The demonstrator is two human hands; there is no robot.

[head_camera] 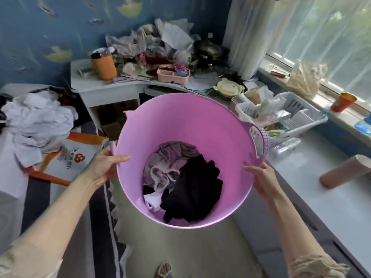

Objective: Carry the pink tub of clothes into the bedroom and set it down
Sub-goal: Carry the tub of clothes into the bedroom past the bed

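Note:
The pink tub (180,121) hangs in the air in front of me, tilted so I look straight into it. At its bottom lie clothes (180,179): a mauve piece, a black piece and a bit of white. My left hand (106,167) grips the rim on the left side, thumb inside the tub. On the right my right hand (263,181) holds the rim below the perforated handle (259,141). The tub is above the floor, between a bed on the left and a low ledge on the right.
A bed (40,197) with striped cover, crumpled white clothes and an orange-trimmed bag (70,155) is at the left. A cluttered white desk (112,87) stands ahead. A white basket (285,115) and a lying bottle (345,171) sit on the window ledge at the right.

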